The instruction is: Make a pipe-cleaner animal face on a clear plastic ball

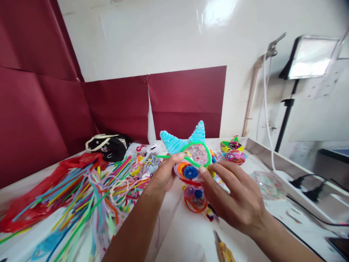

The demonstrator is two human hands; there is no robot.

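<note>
In the head view my left hand (165,174) is closed on the lower left rim of a pipe-cleaner craft (173,142) with two light blue fuzzy points. A green pipe cleaner (210,154) curves around the craft's clear oval centre (196,154), and its straight loose end sticks out left past my left thumb. My right hand (234,193) pinches the green pipe cleaner at the oval's lower right edge. Just below lie colourful round crafts with an orange-ringed blue disc (191,172) and an orange loop (194,208), partly hidden by my right hand.
Loose pipe cleaners (89,196) spread over the left side, partly on a red plastic bag (54,178). Behind them sits a black pouch (110,147). Yellow-handled pliers (224,249) lie near the front. At right are a clear bag (268,185), black plugs (305,185) and cables.
</note>
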